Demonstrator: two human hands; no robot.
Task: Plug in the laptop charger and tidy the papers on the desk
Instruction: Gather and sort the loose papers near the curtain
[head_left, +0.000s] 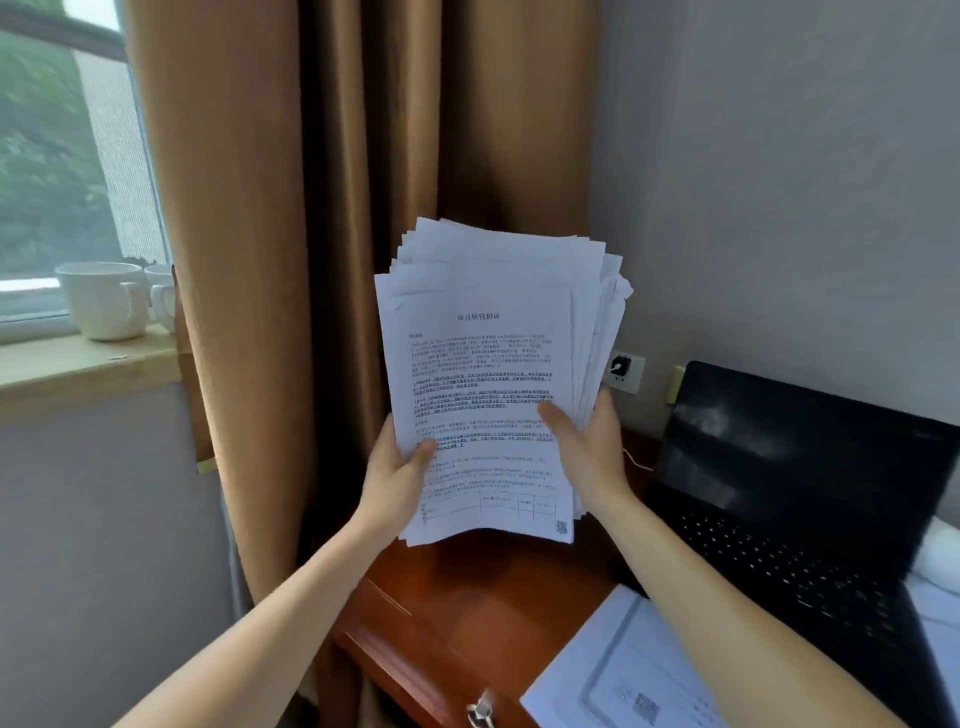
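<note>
A thick, uneven stack of printed papers (488, 374) is held upright above the reddish wooden desk (467, 587). My left hand (397, 478) grips its lower left edge, thumb on the front page. My right hand (587, 447) grips the lower right edge, thumb across the front. The sheets' top edges are fanned and not aligned. A black charger plug (621, 365) sits in the white wall socket (629, 375) behind the stack, with a thin white cable (638, 461) trailing toward the open black laptop (789, 499) on the right.
More white sheets (623, 670) lie on the desk at lower right, partly under my right forearm. Brown curtains (363, 182) hang behind the desk. Two white mugs (106, 299) stand on the windowsill at left. A metal drawer pull (480, 709) shows at the desk's front.
</note>
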